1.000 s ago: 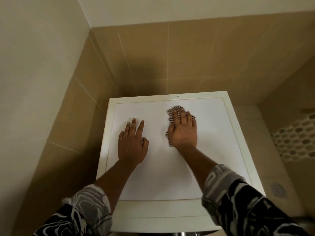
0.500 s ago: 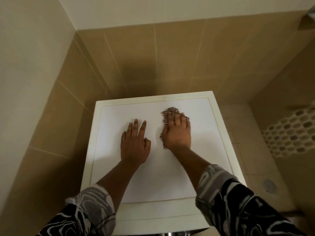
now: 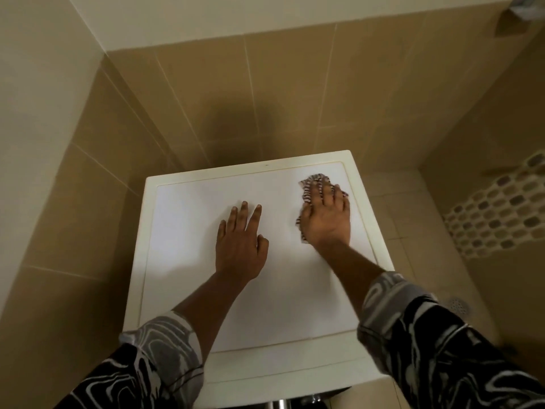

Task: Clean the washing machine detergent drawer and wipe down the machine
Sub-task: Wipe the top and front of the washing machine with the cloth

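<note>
On the machine (image 3: 182,290) top — left hand (image 3: 240,246) at the middle, right hand (image 3: 327,222) upon the cloth (image 3: 312,183) near the back right corner.

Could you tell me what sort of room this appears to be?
Probably a bathroom or wet laundry corner: beige wall tiles, a round floor drain, and a white washing machine set against the walls.

Setting was a domestic bathroom or wet-room corner. Tan wall tiles (image 3: 289,93) ran partway up under plain paint; a white washing machine (image 3: 182,231) stood against them (seen from above). A round floor drain (image 3: 459,304) and pebble-pattern mosaic (image 3: 498,214) lay at right.
</note>
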